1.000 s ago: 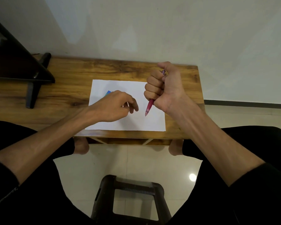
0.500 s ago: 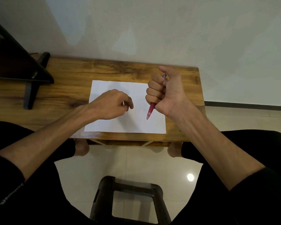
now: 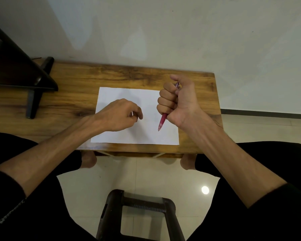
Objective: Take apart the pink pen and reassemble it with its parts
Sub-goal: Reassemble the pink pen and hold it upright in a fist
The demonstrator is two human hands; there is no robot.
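My right hand (image 3: 180,101) grips the pink pen (image 3: 163,121) in a closed fist, thumb up by the pen's top end. The pen slants down towards me, and its tip hangs just over the white paper sheet (image 3: 122,93). My left hand (image 3: 118,115) lies on the paper to the left of the pen, a short gap away. Its fingers are curled under with the thumb near the fingertips. Whether anything sits between those fingers is hidden. No loose pen parts show on the sheet.
The paper lies on a small wooden table (image 3: 129,73) against a pale wall. A black stand (image 3: 33,79) occupies the table's left end. A dark stool frame (image 3: 137,206) stands on the tiled floor between my knees.
My left hand has slid over a blue item on the paper, so it no longer shows. My right hand with the pen has dropped slightly towards the sheet.
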